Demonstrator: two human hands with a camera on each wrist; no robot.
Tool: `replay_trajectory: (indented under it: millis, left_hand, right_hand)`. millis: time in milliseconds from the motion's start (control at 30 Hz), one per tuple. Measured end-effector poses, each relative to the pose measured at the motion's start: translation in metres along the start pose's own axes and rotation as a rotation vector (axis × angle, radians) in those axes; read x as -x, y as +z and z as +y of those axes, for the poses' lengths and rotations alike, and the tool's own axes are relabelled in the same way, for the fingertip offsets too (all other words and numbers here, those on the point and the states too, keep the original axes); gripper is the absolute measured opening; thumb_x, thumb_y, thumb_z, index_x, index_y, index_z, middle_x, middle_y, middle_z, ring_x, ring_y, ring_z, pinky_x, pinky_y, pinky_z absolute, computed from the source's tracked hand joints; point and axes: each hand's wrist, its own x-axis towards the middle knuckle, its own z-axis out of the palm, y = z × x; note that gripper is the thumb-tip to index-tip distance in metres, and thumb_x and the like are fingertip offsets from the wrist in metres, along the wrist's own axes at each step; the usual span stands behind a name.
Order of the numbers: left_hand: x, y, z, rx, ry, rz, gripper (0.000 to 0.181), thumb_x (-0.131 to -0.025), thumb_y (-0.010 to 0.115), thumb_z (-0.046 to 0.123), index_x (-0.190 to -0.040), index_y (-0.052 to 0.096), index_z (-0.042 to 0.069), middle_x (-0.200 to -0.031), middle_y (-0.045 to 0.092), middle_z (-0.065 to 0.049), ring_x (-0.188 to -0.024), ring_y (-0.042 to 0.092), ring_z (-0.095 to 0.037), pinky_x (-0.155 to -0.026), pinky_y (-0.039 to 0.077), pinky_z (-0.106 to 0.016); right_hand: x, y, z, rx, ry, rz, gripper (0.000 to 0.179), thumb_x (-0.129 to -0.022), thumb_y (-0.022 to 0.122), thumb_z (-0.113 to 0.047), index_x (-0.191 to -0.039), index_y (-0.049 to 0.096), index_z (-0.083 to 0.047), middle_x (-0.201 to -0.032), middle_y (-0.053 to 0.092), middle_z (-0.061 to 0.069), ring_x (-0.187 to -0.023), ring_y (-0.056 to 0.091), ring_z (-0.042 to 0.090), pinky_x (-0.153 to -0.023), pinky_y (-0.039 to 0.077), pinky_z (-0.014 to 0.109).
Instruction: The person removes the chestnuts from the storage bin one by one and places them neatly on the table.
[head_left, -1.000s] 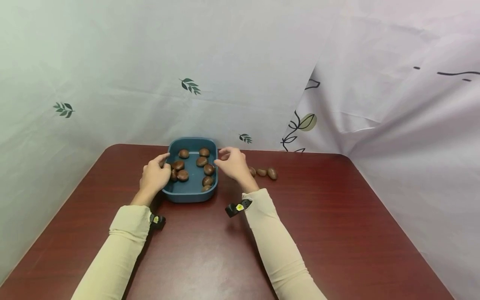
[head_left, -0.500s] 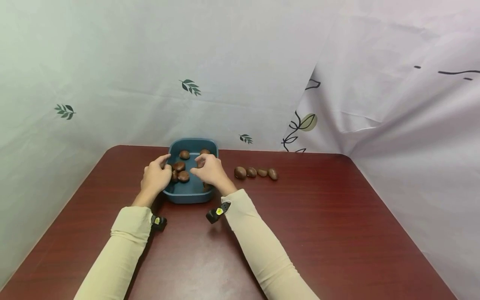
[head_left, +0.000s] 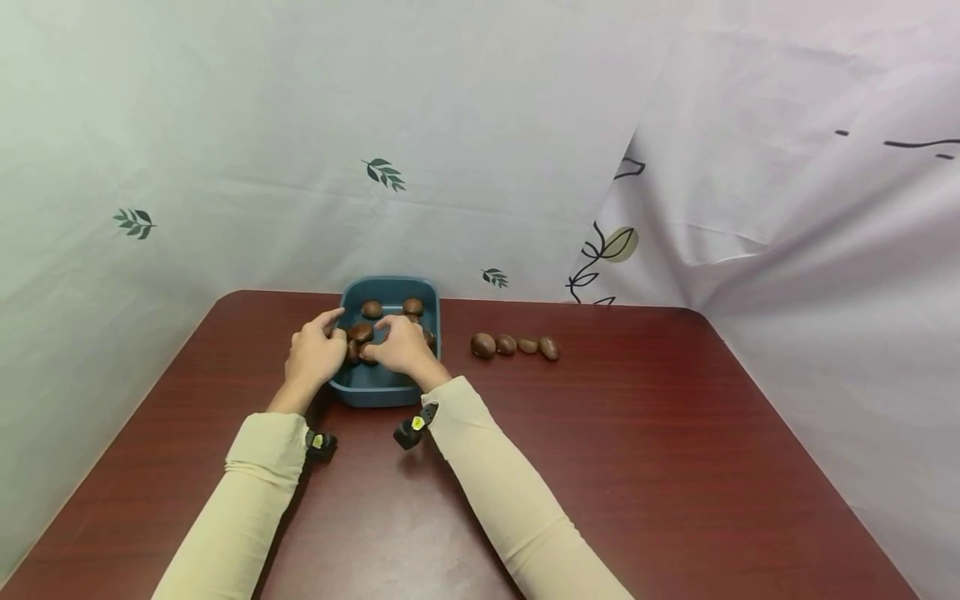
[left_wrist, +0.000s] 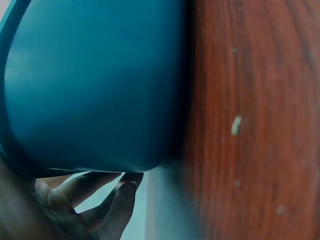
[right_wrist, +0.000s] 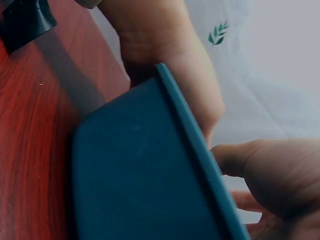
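Lump [head_left: 362, 332], round and brown, sits in a blue tray [head_left: 375, 398] between left hand [head_left: 315, 354], gripping the rim, and right hand [head_left: 405, 346] (thumb, forefinger spread) just beside.

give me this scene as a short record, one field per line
surface: dark red table
container: blue box, open at the top
left hand: at the box's left rim
right hand: over the box, thumb close to a nut; grip unclear
in box: several brown nuts by their look, some hidden by hands
on table: four loose nuts in a row, right of the box
backdrop: pale cloth, leaf prints
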Motion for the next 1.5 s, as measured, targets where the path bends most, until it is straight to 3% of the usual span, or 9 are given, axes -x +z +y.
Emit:
replay_trajectory:
  millis: [133,400,633,800,933,1033,1200,1400,1500]
  left_hand:
    - [0.0,0.001,-0.001,0.004,0.008,0.004,0.053,-0.1,0.037,0.023,-0.153,0.042,0.019,-0.139,0.055,-0.021,-0.052,0.038,-0.025,-0.042,0.029,-0.032]
    - [0.001,0.001,-0.001,0.01,0.015,0.004,0.053,-0.1,0.036,0.023,-0.153,0.042,0.018,-0.139,0.055,-0.021,-0.054,0.039,-0.027,-0.042,0.029,-0.033]
    - [-0.001,0.0,-0.001,0.016,0.013,0.002,0.053,-0.1,0.037,0.021,-0.153,0.042,0.018,-0.138,0.055,-0.02,-0.055,0.04,-0.028,-0.041,0.029,-0.033]
    - [-0.002,0.0,0.0,0.016,0.014,0.007,0.052,-0.101,0.038,0.021,-0.153,0.043,0.018,-0.13,0.06,-0.019,-0.055,0.039,-0.027,-0.042,0.029,-0.033]
    - [-0.001,0.0,0.0,0.012,0.014,0.006,0.052,-0.101,0.037,0.022,-0.153,0.042,0.019,-0.107,0.064,-0.019,-0.056,0.04,-0.028,-0.042,0.029,-0.033]
    - [-0.001,0.001,-0.001,0.01,0.009,0.007,0.052,-0.101,0.037,0.022,-0.152,0.043,0.019,-0.083,0.057,-0.016,-0.054,0.04,-0.027,-0.042,0.029,-0.033]
    - [-0.001,0.001,-0.001,0.009,0.003,0.007,0.052,-0.101,0.037,0.023,-0.152,0.043,0.02,-0.086,0.058,-0.017,-0.053,0.039,-0.026,-0.042,0.03,-0.032]
    - [-0.001,0.001,0.0,0.014,0.002,-0.005,0.053,-0.101,0.036,0.023,-0.153,0.042,0.02,-0.122,0.062,-0.02,-0.054,0.039,-0.026,-0.042,0.029,-0.032]
    - [0.0,0.0,-0.001,0.015,0.003,-0.005,0.053,-0.101,0.036,0.024,-0.153,0.042,0.02,-0.13,0.06,-0.02,-0.055,0.039,-0.026,-0.042,0.029,-0.033]
  right_hand:
    - [-0.004,0.007,0.002,-0.003,0.034,-0.013,0.044,-0.093,0.07,-0.021,-0.133,0.061,-0.007,-0.052,0.047,-0.001,-0.043,0.037,0.011,-0.048,0.034,0.026]
    - [-0.009,0.018,0.005,0.026,0.086,-0.045,0.045,-0.093,0.07,-0.023,-0.134,0.06,-0.011,-0.066,0.06,0.002,-0.047,0.043,0.014,-0.051,0.037,0.027]
    - [-0.01,0.022,0.004,0.065,0.057,-0.039,0.038,-0.09,0.074,-0.021,-0.126,0.065,-0.013,-0.114,0.067,0.004,-0.072,0.058,0.012,-0.064,0.045,0.026]
    - [-0.011,0.022,0.004,0.061,0.075,-0.039,0.039,-0.089,0.075,-0.019,-0.126,0.065,-0.013,-0.119,0.066,0.005,-0.077,0.058,0.013,-0.065,0.046,0.027]
    - [-0.012,0.023,0.005,0.071,0.09,-0.038,0.039,-0.089,0.075,-0.019,-0.126,0.065,-0.013,-0.111,0.067,0.004,-0.076,0.058,0.014,-0.064,0.046,0.027]
    - [-0.013,0.025,0.005,0.083,0.109,-0.033,0.037,-0.088,0.076,-0.02,-0.124,0.066,-0.015,-0.106,0.068,0.002,-0.08,0.06,0.014,-0.066,0.047,0.027]
    - [-0.012,0.026,0.005,0.113,0.111,-0.025,0.033,-0.088,0.077,-0.024,-0.118,0.069,-0.013,-0.11,0.068,0.002,-0.088,0.062,0.016,-0.069,0.05,0.028]
    - [-0.01,0.021,0.006,0.14,0.058,-0.005,0.024,-0.088,0.075,-0.028,-0.104,0.071,-0.01,-0.095,0.067,0.002,-0.076,0.06,0.015,-0.064,0.049,0.028]
    - [-0.008,0.018,0.007,0.12,0.046,0.01,0.027,-0.089,0.074,-0.027,-0.109,0.071,-0.009,-0.097,0.068,0.002,-0.085,0.062,0.018,-0.068,0.05,0.029]
